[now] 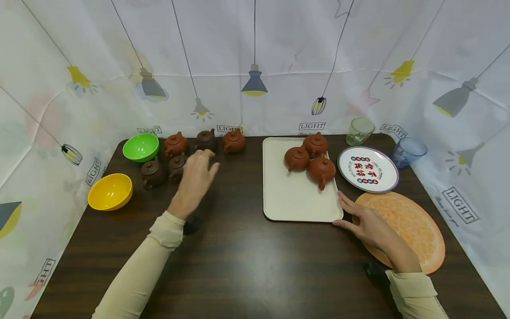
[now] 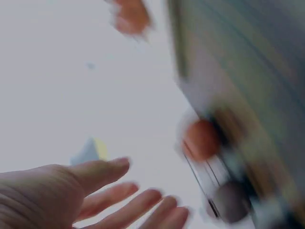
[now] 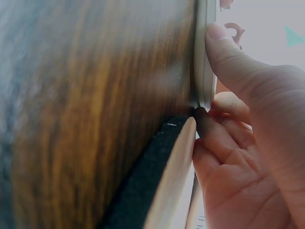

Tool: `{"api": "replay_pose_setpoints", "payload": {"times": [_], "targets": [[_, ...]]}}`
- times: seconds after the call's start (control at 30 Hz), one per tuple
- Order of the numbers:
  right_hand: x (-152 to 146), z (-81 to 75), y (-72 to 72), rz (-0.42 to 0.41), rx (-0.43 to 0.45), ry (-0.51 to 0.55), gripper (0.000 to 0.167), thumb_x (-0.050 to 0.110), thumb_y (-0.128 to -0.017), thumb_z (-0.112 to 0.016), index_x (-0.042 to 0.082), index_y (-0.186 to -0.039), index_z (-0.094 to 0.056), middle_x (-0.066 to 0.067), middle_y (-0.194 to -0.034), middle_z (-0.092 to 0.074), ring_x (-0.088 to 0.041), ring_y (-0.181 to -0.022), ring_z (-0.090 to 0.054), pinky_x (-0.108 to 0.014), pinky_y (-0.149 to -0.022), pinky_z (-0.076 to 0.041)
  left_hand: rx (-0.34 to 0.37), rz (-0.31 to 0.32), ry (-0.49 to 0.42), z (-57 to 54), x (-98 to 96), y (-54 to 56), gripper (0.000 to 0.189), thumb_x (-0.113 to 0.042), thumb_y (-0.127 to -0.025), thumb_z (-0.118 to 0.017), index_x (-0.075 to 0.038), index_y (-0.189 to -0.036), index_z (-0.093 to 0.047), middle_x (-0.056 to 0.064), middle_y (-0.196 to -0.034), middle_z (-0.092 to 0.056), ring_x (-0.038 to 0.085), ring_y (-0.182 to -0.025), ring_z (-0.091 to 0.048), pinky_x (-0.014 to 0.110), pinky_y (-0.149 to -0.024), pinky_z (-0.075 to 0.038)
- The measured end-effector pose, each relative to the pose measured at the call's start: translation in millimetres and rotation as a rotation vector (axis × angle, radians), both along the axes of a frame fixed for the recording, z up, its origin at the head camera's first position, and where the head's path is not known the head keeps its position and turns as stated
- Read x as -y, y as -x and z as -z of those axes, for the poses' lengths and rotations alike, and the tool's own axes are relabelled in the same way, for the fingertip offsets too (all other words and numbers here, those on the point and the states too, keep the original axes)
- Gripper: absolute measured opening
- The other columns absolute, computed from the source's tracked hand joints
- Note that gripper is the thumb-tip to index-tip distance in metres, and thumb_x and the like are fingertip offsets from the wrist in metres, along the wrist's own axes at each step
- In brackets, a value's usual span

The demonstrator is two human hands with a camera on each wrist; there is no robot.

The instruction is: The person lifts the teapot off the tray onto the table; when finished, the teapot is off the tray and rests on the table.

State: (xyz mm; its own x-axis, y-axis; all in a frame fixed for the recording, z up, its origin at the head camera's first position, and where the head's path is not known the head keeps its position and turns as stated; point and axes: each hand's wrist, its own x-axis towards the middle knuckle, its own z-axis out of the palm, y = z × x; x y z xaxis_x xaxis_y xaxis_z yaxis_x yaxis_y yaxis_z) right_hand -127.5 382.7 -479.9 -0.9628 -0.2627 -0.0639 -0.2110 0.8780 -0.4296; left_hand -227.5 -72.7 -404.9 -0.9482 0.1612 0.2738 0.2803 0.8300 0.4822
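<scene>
A cream rectangular tray (image 1: 296,201) holds three reddish-brown teapots, one of them (image 1: 321,170) nearest the tray's right side. My right hand (image 1: 368,223) grips the tray's near right corner, thumb at the near edge and fingers along the side; the right wrist view shows the thumb (image 3: 233,59) against the rim. Over the left part of the table hangs my left hand (image 1: 196,181), fingers extended and nothing in them. A dark brown teapot (image 1: 176,166) sits just left of it, partly covered by the hand. Behind stand another dark teapot (image 1: 206,141) and a reddish one (image 1: 233,141).
At the far left are a green bowl (image 1: 141,148) and a yellow bowl (image 1: 110,192), beside a dark teapot (image 1: 153,173) and a reddish teapot (image 1: 175,144). Right of the tray lie a printed plate (image 1: 368,166), a round orange mat (image 1: 414,226), a green glass (image 1: 360,131) and a blue glass (image 1: 408,151).
</scene>
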Motion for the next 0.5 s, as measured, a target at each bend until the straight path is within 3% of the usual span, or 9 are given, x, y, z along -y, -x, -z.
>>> {"api": "replay_pose_setpoints", "payload": {"times": [0.13,0.2,0.27,0.37,0.5], "targets": [[2,2.4,-1.1,-0.004,0.006,0.032,0.084,0.044,-0.1,-0.075,0.007,-0.165,-0.037,-0.019,-0.17,-0.04,-0.004,-0.063,-0.04,-0.026,-0.059,-0.034,0.148,0.215,-0.035,-4.6,-58.1,19.6,0.032,-0.016,-0.102,-0.075,0.003,-0.128,-0.072,0.021,-0.124,-0.077,0.035,-0.116,-0.074,0.048,-0.102,-0.059],[1,3.3,-3.0,-0.006,-0.007,0.032,0.083,0.044,-0.099,-0.075,0.006,-0.164,-0.039,-0.019,-0.169,-0.042,-0.002,-0.062,-0.039,-0.025,-0.06,-0.034,0.154,0.285,-0.016,2.1,-90.2,28.4,0.03,-0.017,-0.102,-0.075,0.004,-0.124,-0.072,0.021,-0.12,-0.078,0.033,-0.111,-0.075,0.045,-0.097,-0.06],[-2,3.2,-5.0,-0.005,-0.025,0.029,0.082,0.042,-0.099,-0.076,0.005,-0.163,-0.041,-0.019,-0.168,-0.044,-0.001,-0.062,-0.039,-0.025,-0.06,-0.034,0.112,0.336,0.033,13.7,-121.9,33.9,0.027,-0.019,-0.103,-0.073,0.005,-0.116,-0.073,0.022,-0.111,-0.077,0.033,-0.103,-0.075,0.043,-0.089,-0.062],[-5,2.3,-6.0,-0.003,-0.054,0.026,0.08,0.039,-0.098,-0.078,0.003,-0.161,-0.043,-0.021,-0.165,-0.047,0.0,-0.061,-0.038,-0.024,-0.058,-0.034,0.05,0.351,0.079,34.4,-162.1,38.5,0.025,-0.022,-0.106,-0.07,0.002,-0.104,-0.071,0.017,-0.097,-0.074,0.029,-0.091,-0.074,0.036,-0.076,-0.06],[-3,1.4,-1.5,-0.023,-0.068,0.026,0.081,0.042,-0.099,-0.077,0.004,-0.162,-0.043,-0.022,-0.164,-0.048,0.0,-0.063,-0.038,-0.024,-0.062,-0.036,0.009,0.273,0.04,52.5,-191.2,43.4,0.018,-0.019,-0.106,-0.069,-0.002,-0.101,-0.068,0.012,-0.094,-0.075,0.024,-0.087,-0.077,0.028,-0.068,-0.059]]}}
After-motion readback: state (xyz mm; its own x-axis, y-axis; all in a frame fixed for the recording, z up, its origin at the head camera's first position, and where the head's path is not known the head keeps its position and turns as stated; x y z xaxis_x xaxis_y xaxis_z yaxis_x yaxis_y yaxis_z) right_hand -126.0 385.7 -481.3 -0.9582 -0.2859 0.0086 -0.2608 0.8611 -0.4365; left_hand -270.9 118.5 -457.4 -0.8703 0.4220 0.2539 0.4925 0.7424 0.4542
